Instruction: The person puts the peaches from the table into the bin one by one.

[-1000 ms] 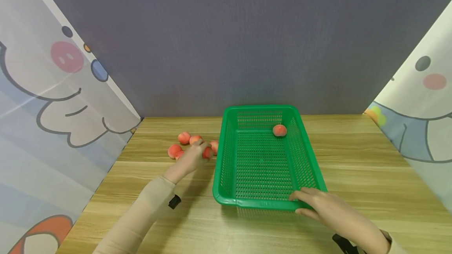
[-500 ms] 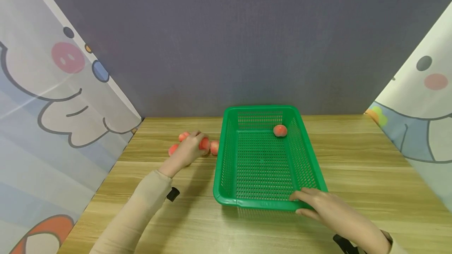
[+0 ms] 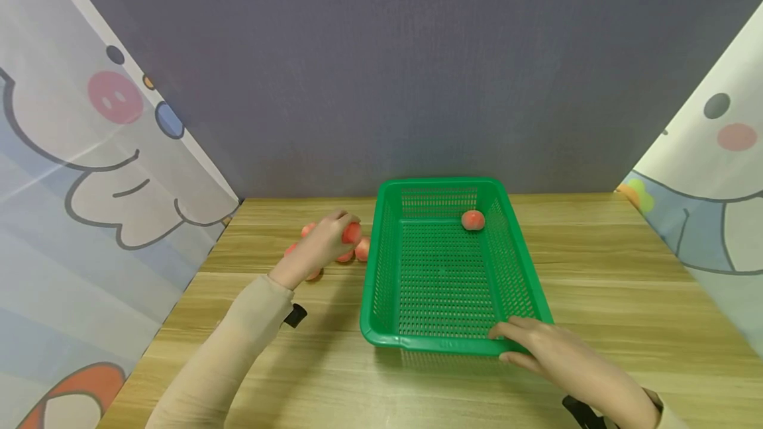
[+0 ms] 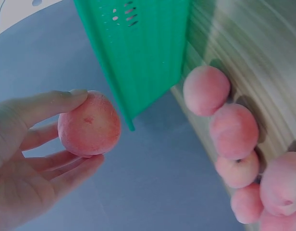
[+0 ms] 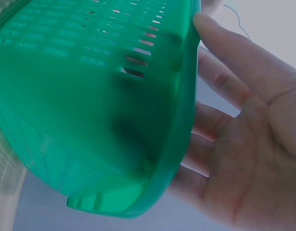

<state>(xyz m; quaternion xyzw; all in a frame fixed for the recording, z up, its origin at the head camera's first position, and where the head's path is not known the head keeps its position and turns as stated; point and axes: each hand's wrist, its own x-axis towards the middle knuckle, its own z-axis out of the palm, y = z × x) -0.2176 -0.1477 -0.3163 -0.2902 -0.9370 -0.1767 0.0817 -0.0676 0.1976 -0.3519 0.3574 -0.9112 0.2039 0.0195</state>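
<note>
My left hand (image 3: 322,240) pinches a pinkish-red peach (image 4: 90,125) between thumb and fingers, just left of the basket and raised over the other peaches. Several more peaches (image 4: 233,131) lie clustered on the table below, partly covered by the hand in the head view. One of them, the nearest peach (image 3: 362,249), lies right beside the basket's left wall. A green perforated plastic basket (image 3: 441,344) stands in the middle, with a single peach (image 3: 473,220) in its far right corner. At the near right corner, my right hand (image 3: 548,349) grips the rim, thumb outside and fingers over the edge.
The wooden table (image 3: 602,283) ends at a dark grey panel (image 3: 417,71) behind. Printed cartoon sheets flank it, one left sheet (image 3: 119,171) and one right sheet (image 3: 715,230). Black straps show at both wrists.
My left hand has taken hold of a peach from the cluster and raised it, shifting slightly right toward the basket. The right hand and basket stay where they were.
</note>
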